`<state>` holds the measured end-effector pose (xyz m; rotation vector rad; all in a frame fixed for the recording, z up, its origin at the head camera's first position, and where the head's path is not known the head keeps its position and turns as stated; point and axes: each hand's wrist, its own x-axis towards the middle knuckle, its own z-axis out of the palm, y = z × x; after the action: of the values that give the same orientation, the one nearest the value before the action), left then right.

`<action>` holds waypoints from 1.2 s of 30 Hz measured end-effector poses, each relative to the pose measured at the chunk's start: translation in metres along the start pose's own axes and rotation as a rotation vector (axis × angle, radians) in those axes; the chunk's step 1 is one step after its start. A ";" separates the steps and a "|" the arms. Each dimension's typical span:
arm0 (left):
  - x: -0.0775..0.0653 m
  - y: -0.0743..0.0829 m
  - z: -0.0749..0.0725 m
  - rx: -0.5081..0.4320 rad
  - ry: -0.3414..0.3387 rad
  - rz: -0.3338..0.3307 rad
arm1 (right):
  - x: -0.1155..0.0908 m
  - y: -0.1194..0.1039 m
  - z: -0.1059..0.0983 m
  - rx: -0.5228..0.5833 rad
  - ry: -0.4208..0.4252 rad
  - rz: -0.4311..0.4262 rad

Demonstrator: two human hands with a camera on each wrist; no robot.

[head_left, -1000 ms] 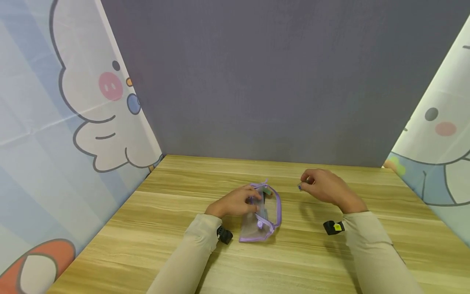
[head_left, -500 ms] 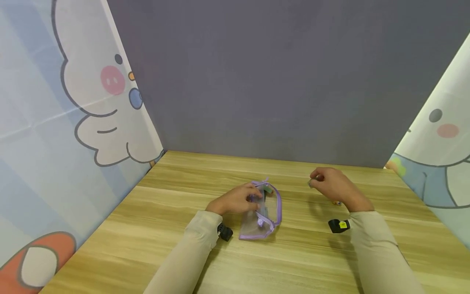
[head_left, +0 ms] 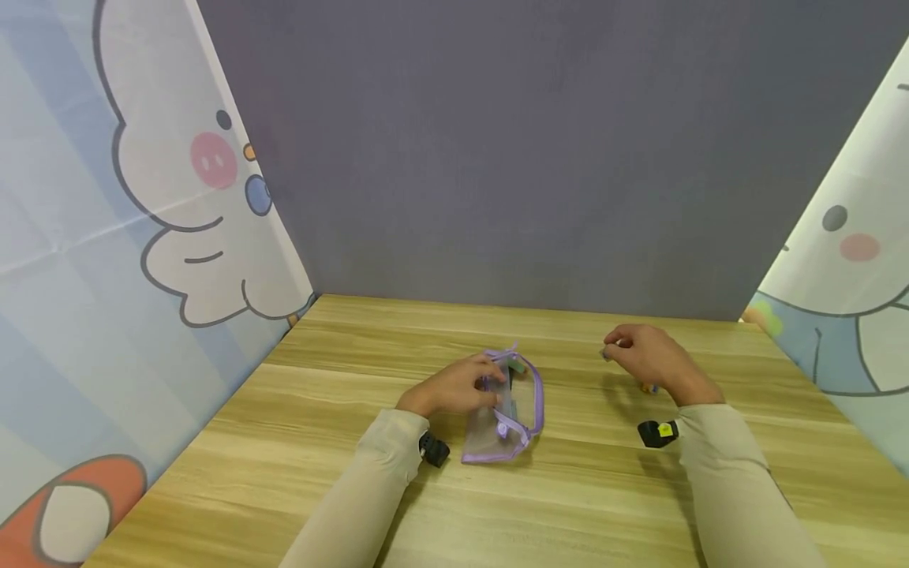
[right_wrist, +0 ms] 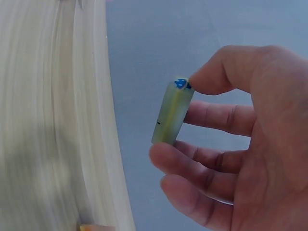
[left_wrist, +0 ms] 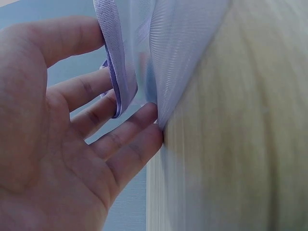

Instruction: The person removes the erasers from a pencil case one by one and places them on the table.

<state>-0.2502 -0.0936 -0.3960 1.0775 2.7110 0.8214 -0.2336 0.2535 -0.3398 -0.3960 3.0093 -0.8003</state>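
A translucent mesh pouch [head_left: 490, 438] with purple trim lies on the table, its mouth spread open toward the right. My left hand [head_left: 454, 385] holds the pouch's near-left rim, with thumb and fingers bent about the purple edging [left_wrist: 115, 53]. Inside the pouch is a green piece [head_left: 517, 366], seen partly; a dark item beside it is unclear through the mesh. Raised above the table to the right, my right hand [head_left: 646, 359] pinches a small pale-green block [right_wrist: 173, 113] between thumb and fingers. Blue markings show on the block's end.
A small orange and blue item [head_left: 649, 388] lies on the wooden table [head_left: 568, 497] under my right wrist. A grey panel [head_left: 525, 158] rises behind the table. Printed cartoon curtains [head_left: 64, 315] hang at both sides.
My right hand has shifted right with the pale-green block, turning it slightly. The orange and blue item has come into sight by the wrist. My left hand stays at the pouch.
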 end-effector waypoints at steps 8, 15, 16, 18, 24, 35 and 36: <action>0.001 -0.002 0.000 -0.016 -0.006 -0.009 | -0.001 0.003 0.001 0.061 -0.005 0.045; 0.000 -0.002 0.000 -0.015 -0.009 -0.006 | -0.002 0.004 0.002 0.030 -0.007 0.060; 0.000 -0.002 0.000 -0.014 -0.009 -0.006 | -0.001 0.004 0.002 0.020 -0.008 0.064; 0.000 -0.001 0.000 -0.011 -0.009 -0.006 | 0.000 0.006 0.002 0.003 -0.014 0.069; 0.001 -0.001 0.000 -0.006 -0.009 -0.006 | 0.001 0.011 0.003 -0.029 -0.020 0.093; 0.000 -0.001 0.000 -0.016 -0.008 0.000 | 0.001 0.015 0.005 -0.060 -0.031 0.123; 0.001 -0.001 0.000 -0.017 -0.008 -0.001 | 0.001 0.016 0.005 -0.061 -0.034 0.126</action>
<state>-0.2513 -0.0940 -0.3963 1.0738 2.6928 0.8362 -0.2380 0.2641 -0.3520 -0.2153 2.9965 -0.6874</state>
